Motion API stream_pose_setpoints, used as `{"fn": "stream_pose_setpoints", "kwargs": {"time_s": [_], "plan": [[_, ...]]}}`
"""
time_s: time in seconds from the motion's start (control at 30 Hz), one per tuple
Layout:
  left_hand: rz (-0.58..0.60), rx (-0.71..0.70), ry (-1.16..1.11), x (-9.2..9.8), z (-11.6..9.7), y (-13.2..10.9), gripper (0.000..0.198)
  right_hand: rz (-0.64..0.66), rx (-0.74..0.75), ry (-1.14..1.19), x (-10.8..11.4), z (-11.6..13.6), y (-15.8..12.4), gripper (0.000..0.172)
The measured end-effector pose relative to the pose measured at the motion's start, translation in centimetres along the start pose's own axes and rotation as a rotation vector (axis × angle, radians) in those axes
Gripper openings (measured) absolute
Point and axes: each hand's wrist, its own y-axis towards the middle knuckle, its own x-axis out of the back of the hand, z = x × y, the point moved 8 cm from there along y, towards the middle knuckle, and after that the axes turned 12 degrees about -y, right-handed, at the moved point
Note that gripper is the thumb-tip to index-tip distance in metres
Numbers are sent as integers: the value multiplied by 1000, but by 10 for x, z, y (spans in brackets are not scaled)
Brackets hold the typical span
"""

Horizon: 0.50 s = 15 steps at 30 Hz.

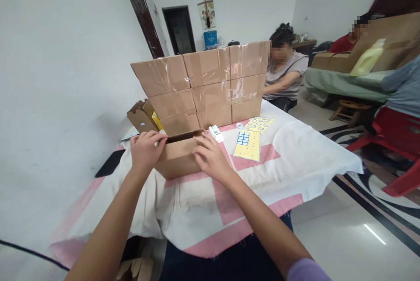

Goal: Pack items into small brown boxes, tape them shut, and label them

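Observation:
A small open-topped cardboard box [180, 157] rests on the cloth-covered table in front of me. My left hand [147, 150] grips its left upper corner, thumb and fingers closed at the rim. At the opposite end, my right hand [210, 154] has its fingers bent over the right upper edge. The inside of the box is dark and mostly hidden. Just beyond my right fingers lies a white tape dispenser or similar small white device [215, 134]. Two yellow sheets with blue printed shapes lie to the right, the nearer sheet [247, 145] overlapping the other [260, 123].
A wall of taped cardboard boxes [210, 86] stands across the table's far side. Behind its right end sits a person [287, 69]. More opened cardboard [139, 117] is at the back left, and a dark flat object [110, 163] lies at the left edge. A red chair [390, 137] stands right.

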Motion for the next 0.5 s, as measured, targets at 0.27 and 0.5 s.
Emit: {"fn": "stream_pose_setpoints", "kwargs": {"time_s": [0.27,0.5], "plan": [[50,23,47,-5,-9,-1,24,57,-15,-151,-37,-15,26,10],[165,76,10,-17,-8,-18,22,-40,-68,-106,-42,-22,12,14]]}}
